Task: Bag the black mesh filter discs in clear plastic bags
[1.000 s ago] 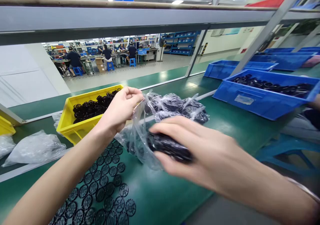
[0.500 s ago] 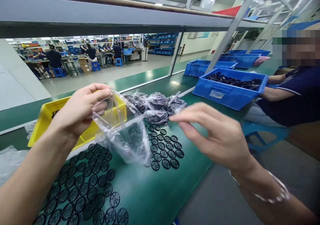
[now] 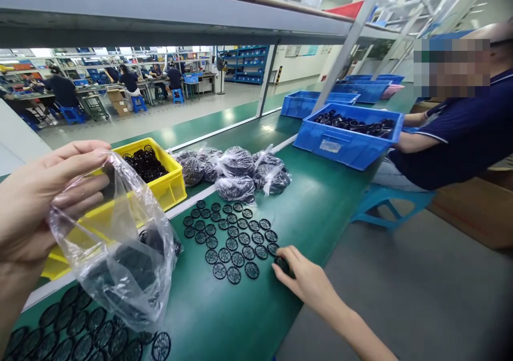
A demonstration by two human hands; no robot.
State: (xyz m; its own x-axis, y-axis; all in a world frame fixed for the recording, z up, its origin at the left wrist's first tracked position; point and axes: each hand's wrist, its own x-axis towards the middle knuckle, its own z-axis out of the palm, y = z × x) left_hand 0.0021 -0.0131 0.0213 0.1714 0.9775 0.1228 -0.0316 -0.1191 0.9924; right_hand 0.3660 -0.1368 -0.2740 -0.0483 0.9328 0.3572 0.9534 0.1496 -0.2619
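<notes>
Head view: a grey metal shelf beam [image 3: 160, 13] crosses the top of the scene and cuts off the far workshop, where the rows of workers are too small to make out. On the green workbench [image 3: 256, 302], a yellow crate [image 3: 170, 190] holds black rings, and a blue crate [image 3: 340, 150] sits farther along, heaped with dark parts. A seated co-worker [image 3: 457, 136] in a dark polo shirt reaches toward the blue crate. Bagged bundles [image 3: 236, 174] lie in a cluster above black mesh discs [image 3: 234, 240] spread flat on the bench. The left hand [image 3: 44, 195] has its fingers together, gripping the top of a clear plastic bag [image 3: 120, 259] (dark discs sag in its bottom). The right hand [image 3: 304, 278] curls its fingers around a small dark stack of discs [image 3: 284, 265] at the layout's edge.
</notes>
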